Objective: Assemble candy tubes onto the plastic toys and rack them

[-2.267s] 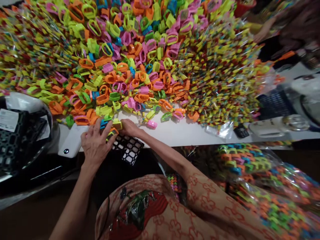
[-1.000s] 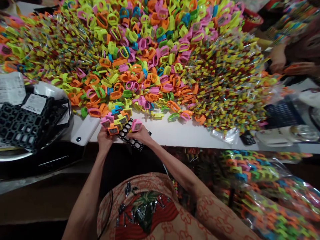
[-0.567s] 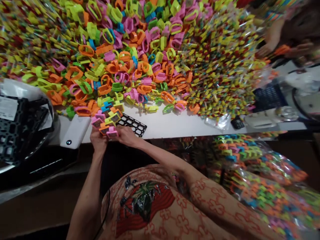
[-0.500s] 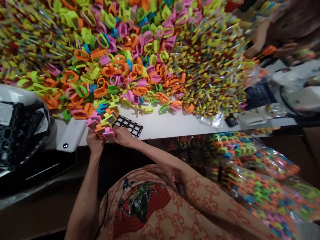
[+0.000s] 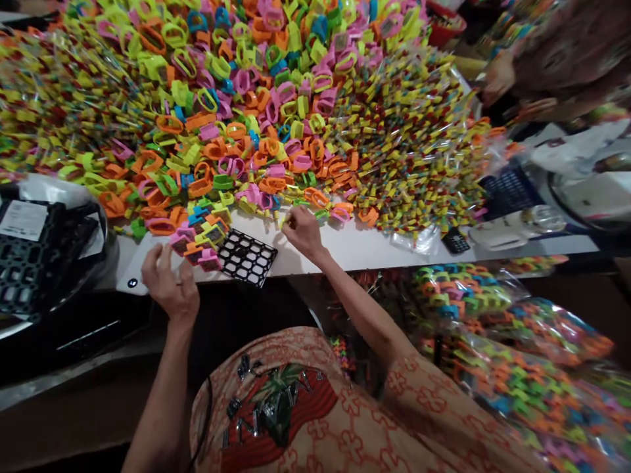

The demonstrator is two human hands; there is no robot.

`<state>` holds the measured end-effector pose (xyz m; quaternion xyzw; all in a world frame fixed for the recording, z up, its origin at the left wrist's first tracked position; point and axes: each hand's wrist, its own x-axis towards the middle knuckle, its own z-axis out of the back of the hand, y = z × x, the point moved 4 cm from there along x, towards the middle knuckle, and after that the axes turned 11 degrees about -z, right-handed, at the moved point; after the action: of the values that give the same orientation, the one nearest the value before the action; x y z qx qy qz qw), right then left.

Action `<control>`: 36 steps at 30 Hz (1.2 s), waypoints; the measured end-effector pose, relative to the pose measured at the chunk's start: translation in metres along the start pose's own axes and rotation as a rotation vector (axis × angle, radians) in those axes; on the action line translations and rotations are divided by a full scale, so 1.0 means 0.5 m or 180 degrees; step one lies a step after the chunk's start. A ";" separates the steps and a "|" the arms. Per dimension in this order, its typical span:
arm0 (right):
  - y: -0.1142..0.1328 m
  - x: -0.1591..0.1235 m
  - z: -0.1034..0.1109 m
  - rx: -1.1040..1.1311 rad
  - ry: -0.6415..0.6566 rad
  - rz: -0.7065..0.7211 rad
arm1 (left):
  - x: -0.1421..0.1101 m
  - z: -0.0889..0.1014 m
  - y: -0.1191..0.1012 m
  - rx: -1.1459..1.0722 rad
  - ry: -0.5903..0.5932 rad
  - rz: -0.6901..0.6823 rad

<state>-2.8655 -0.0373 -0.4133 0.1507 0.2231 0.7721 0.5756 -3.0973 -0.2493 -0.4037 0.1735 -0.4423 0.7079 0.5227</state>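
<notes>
A black honeycomb tray (image 5: pixel 251 257) lies on the white table, its left part filled with pink, orange, yellow and blue toy watches (image 5: pixel 200 235). Beside the tray's left end is my left hand (image 5: pixel 172 282), fingers spread and curved, with nothing seen in it. My right hand (image 5: pixel 303 233) is over the table just right of the tray. Its fingertips are pinched at a small yellow plastic piece (image 5: pixel 284 223), mostly hidden by the fingers. A large pile of loose toy watches (image 5: pixel 236 131) rises behind both hands.
Small yellow-and-red pieces (image 5: pixel 409 138) are heaped on both sides. A white box-like device (image 5: pixel 134 266) lies left of the tray. Far left, a clear bag (image 5: pixel 89 190) holds black trays. Bagged toys (image 5: pixel 513 374) sit low at right. Another person's hand (image 5: pixel 499 79) shows at upper right.
My right hand has left the tray and moved right to a small yellow piece. My left hand has drawn back and opened. The tray's cells now show more fully.
</notes>
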 end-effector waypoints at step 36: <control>0.156 -0.002 -0.149 0.0163 0.1691 0.0991 | 0.049 -0.084 0.013 -0.0313 0.1344 -0.0492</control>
<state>-2.9656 -0.0695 -0.4365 -0.0097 0.3593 0.8575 0.3680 -3.1036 -0.2015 -0.4120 0.0293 -0.3425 0.6639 0.6641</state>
